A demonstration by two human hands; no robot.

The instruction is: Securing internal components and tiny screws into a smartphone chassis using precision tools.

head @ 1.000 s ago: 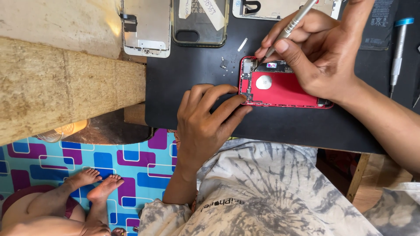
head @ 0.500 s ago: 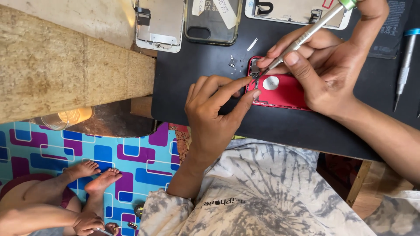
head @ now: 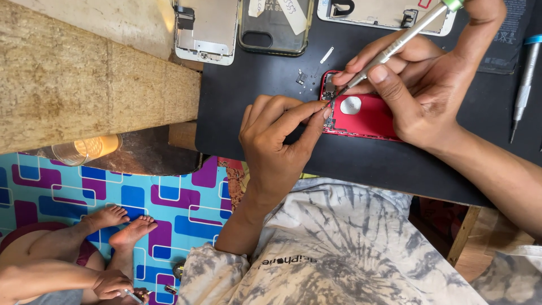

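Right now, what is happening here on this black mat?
A person works on an opened red phone lying on the black mat. The right hand holds a screwdriver like a pen, its tip at the phone's upper left corner. The left hand pinches the phone's edge at the same corner. A clear case, phone parts and a second, blue-capped screwdriver lie further back on the mat.

I see a bright red phone shell (head: 370, 116) with a white round patch, lying on a black table (head: 259, 85). The screwdriver (head: 398, 42) is silver with a green cap. My shirt (head: 339, 248) is grey tie-dye; the floor mat (head: 141, 197) shows blue and purple rectangles.
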